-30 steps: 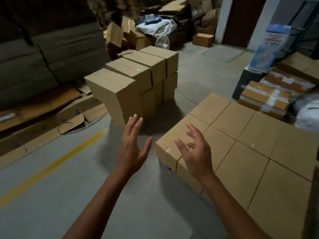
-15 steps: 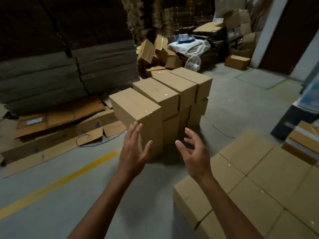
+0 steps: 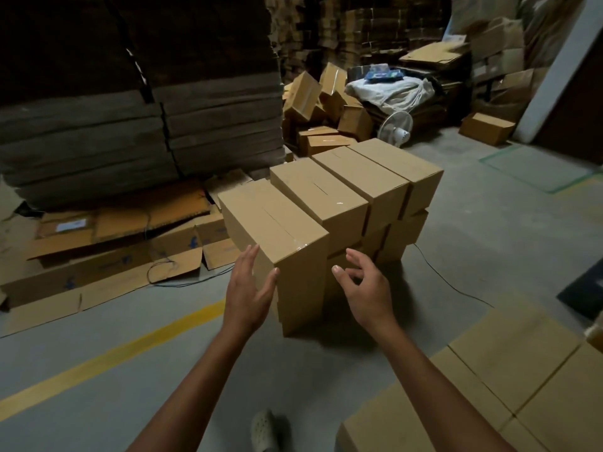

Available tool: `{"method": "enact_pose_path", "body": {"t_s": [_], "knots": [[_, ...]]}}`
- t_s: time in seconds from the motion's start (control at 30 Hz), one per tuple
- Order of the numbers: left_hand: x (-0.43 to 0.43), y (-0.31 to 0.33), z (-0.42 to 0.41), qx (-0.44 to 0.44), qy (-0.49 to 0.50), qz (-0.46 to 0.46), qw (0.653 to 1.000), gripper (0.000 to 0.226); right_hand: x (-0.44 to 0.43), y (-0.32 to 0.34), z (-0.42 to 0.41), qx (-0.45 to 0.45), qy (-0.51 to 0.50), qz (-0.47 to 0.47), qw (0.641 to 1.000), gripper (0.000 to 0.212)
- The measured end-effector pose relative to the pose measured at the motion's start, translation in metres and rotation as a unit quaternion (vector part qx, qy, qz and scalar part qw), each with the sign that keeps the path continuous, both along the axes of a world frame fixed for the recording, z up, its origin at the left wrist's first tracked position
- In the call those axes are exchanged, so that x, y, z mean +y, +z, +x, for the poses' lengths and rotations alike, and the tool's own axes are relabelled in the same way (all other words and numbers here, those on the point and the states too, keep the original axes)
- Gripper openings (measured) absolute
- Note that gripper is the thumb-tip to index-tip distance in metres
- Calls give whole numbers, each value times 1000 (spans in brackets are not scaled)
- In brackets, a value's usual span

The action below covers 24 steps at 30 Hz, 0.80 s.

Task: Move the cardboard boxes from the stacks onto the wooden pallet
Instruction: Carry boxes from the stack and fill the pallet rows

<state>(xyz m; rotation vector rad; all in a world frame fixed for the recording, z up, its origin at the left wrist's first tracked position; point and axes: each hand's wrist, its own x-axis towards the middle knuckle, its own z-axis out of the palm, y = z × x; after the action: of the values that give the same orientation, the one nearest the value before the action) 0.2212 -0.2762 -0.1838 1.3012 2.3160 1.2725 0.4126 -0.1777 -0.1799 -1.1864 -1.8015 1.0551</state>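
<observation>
Since a second ago my left hand (image 3: 247, 296) and right hand (image 3: 370, 290) have closed in on the stacks (image 3: 352, 190). Then they hung well short of them; now the near box's end sits between my palms.

Far beyond my fingertips rise dark bales (image 3: 130, 141) of flat cardboard, no part of this job. The stacks stand just ahead of my fingers, four columns side by side with their long sides touching, so only the left-end one offers a free side to grasp. Behind my right wrist lie the boxes (image 3: 522, 370) already laid flat and tight together. I take the pallet to be under them, though none of its wood shows.

The near box (image 3: 274, 223) tops the left-end column, its taped lid just above my fingertips.

Left hand: open, fingers straight along the box's left side, thumb (image 3: 272, 278) at the front corner. Whether it is touching or just off, I cannot say in this light. Right hand: also open, fingers (image 3: 354, 257) loosely curled and spread, holding nothing, just right of the front face and apart from it. I judge this as the reach to clamp the box from both sides.
</observation>
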Motion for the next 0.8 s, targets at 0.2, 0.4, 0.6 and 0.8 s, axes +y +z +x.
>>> {"method": "enact_pose_path", "body": {"t_s": [0.2, 0.4, 0.6, 0.8], "knots": [[87, -31, -82, -304, 77, 21, 949, 48, 88, -35, -74, -32, -33, -46, 998, 52], [158, -68, -166, -532, 120, -5, 838, 8, 160, -71, -142, -79, -61, -135, 986, 51], [209, -113, -213, -583, 162, -32, 795, 20, 213, -97, -174, -106, -78, -193, 972, 49], [243, -143, -218, -630, 195, -46, 750, 54, 271, -120, -185, -149, -64, -239, 957, 54]]}}
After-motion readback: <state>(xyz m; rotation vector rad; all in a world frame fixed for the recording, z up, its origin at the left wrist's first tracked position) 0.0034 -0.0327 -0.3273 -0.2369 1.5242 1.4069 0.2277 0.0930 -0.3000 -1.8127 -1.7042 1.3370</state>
